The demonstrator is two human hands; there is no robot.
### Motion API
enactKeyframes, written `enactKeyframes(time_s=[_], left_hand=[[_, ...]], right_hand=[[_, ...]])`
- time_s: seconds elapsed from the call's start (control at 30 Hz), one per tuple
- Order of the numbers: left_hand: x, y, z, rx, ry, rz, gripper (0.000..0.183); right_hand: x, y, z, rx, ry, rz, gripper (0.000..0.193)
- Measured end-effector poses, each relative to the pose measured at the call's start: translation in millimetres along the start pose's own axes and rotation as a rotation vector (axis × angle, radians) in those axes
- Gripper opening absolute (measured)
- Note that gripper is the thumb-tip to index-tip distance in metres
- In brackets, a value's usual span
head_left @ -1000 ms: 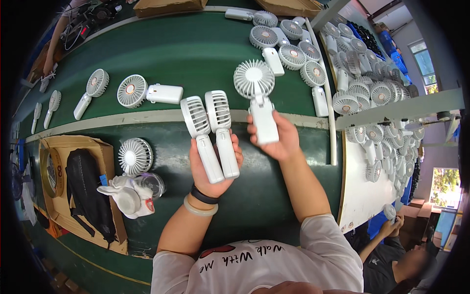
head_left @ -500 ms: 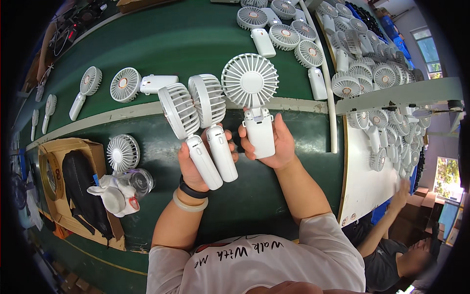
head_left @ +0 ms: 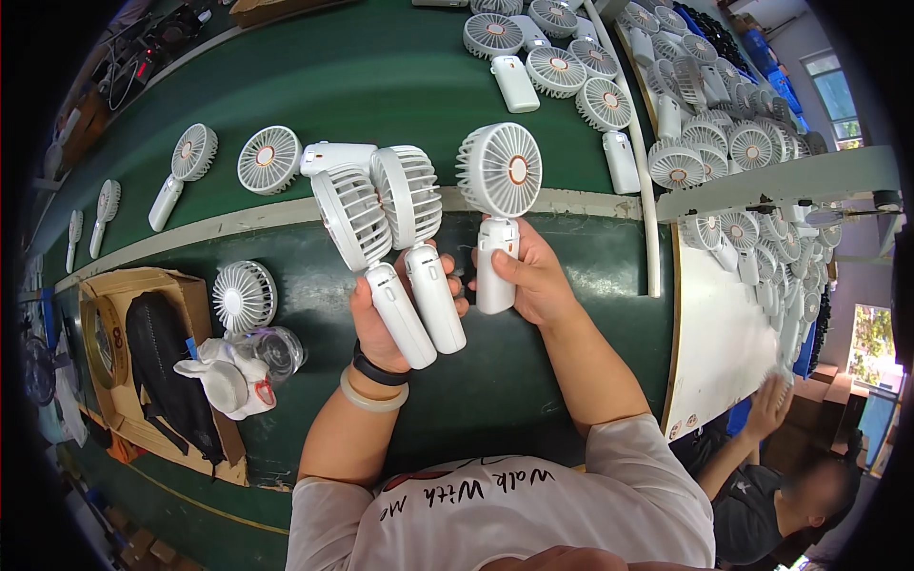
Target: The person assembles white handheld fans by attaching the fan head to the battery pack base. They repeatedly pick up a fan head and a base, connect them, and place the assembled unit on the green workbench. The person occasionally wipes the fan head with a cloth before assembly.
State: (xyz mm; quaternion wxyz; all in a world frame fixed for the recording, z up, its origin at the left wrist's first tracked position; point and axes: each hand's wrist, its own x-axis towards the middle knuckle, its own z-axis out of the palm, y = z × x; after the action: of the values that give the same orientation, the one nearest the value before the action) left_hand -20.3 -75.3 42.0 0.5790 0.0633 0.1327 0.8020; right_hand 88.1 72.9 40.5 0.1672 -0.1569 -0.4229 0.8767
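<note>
My left hand (head_left: 381,328) is closed round the handles of two white handheld fans, held side by side with their heads up. The outer fan (head_left: 401,314) leans left of the inner fan (head_left: 435,300). My right hand (head_left: 535,276) grips a third white handheld fan (head_left: 501,176) by its handle, thumb across the front. An orange ring marks the middle of its round grille, which is turned toward me. All three are raised above the dark green bench (head_left: 476,419), in front of the green belt (head_left: 362,76).
Several white fans (head_left: 269,160) lie along the belt, with more at its far right. A white table (head_left: 709,333) at right carries many fans; a co-worker's hand (head_left: 766,407) is beside it. At left are a cardboard box (head_left: 228,447), a round fan head (head_left: 245,297) and a clear jar (head_left: 283,352).
The fan in my right hand has been turned from its back to its orange-ringed front. Fans on the belt have shifted rightward. My left hand keeps its hold. The co-worker's hand has moved down.
</note>
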Motion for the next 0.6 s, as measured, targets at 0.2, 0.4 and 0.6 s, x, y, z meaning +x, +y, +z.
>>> enactKeyframes(time_s=[0.2,0.4,0.6], left_hand=[[-0.7,-1.7,-1.6,0.041,-0.012,0.011,0.080],[0.8,-5.5,-5.0,0.035,-0.060,0.046,0.081],[0.7,-2.7,-4.6,0.199,-0.066,0.022,0.078]], right_hand=[[1.8,-3.1,1.5,-0.032,0.032,-0.011,0.035],[1.5,-2.3,2.8,-0.042,0.072,-0.039,0.035],[1.9,-0.6,-0.4,-0.057,0.079,-0.060,0.036]])
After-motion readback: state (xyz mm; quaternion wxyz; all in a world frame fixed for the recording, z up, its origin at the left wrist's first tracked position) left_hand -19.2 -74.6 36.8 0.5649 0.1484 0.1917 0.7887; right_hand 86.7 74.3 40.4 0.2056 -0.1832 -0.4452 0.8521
